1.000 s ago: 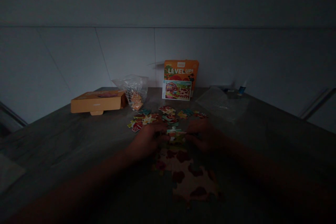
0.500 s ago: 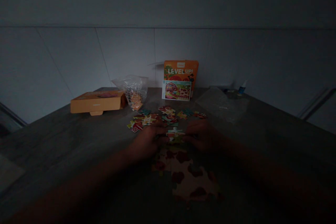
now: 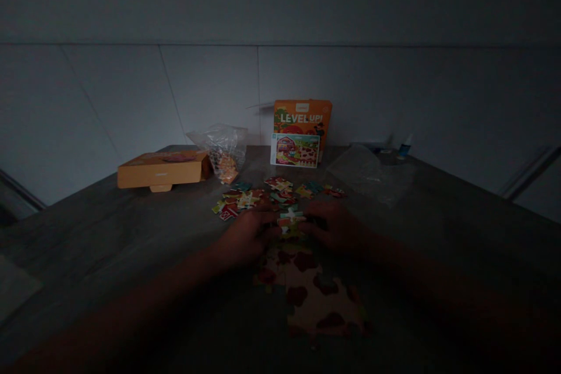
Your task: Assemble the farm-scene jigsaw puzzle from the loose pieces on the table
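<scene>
In dim light my left hand (image 3: 248, 235) and my right hand (image 3: 337, 228) face each other over the table. Between their fingertips are small joined puzzle pieces (image 3: 291, 224), pale blue, orange and green. My left fingers pinch the left side; my right fingers close on the right side. Just below, a joined puzzle section (image 3: 322, 307) with brown patches on a pale ground lies flat. Loose puzzle pieces (image 3: 248, 198) are heaped beyond my left hand, and more pieces (image 3: 280, 184) lie past the held ones.
An orange box (image 3: 160, 172) lies at the left, beside a clear bag (image 3: 225, 158) with pieces inside. A picture card (image 3: 295, 151) leans on an upright orange "LEVEL UP!" box (image 3: 302, 111). Toward the right are a clear plastic bag (image 3: 372, 175) and a small bottle (image 3: 405, 146).
My right hand has shifted slightly to the left around the held pieces, and the upper piece now sits closer against the lower one. My left hand stays nearly in place.
</scene>
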Tool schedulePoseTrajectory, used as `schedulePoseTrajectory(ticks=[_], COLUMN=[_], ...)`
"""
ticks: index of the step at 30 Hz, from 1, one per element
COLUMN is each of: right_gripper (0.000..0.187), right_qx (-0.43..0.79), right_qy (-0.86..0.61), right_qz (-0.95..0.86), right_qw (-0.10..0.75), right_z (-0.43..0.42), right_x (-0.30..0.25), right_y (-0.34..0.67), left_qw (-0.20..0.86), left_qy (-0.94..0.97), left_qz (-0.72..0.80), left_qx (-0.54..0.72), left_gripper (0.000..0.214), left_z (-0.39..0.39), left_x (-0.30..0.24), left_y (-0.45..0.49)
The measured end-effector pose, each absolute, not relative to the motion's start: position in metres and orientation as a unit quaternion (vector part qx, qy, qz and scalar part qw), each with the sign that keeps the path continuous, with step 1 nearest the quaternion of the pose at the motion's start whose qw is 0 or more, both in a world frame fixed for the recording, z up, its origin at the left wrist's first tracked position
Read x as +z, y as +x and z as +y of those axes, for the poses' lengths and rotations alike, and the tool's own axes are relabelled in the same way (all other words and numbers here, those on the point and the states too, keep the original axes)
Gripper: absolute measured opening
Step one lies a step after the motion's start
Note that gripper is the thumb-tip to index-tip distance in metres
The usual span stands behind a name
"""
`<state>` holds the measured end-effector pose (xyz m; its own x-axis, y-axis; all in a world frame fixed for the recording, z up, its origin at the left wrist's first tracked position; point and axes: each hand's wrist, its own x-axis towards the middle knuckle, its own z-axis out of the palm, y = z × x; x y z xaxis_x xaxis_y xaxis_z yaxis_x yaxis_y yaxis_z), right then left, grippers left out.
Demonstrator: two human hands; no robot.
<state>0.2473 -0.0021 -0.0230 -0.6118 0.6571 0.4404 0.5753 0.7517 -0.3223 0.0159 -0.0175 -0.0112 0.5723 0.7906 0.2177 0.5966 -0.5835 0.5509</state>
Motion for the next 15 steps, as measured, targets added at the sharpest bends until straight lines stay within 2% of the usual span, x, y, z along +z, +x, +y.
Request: schedulePoseTrajectory(ticks=[11, 15], right_gripper=[0.028, 0.032], right_qx=[0.156, 0.109], right_qy=[-0.402, -0.467], right_qz=[-0.867, -0.842], right_qw=[0.249, 0.248], right_z=[-0.007, 0.009], right_x=[-0.024, -0.019], right_y=[0.240, 0.253], left_qw=[0.244, 0.257], left_qy=[0.835, 0.814], left_qz=[0.428, 0.445], left_qx=[0.245, 0.271], left_gripper=[0.020, 0.029], left_z=[-0.017, -0.019], left_x=[-0.017, -0.016], left_y=[0.016, 0.016])
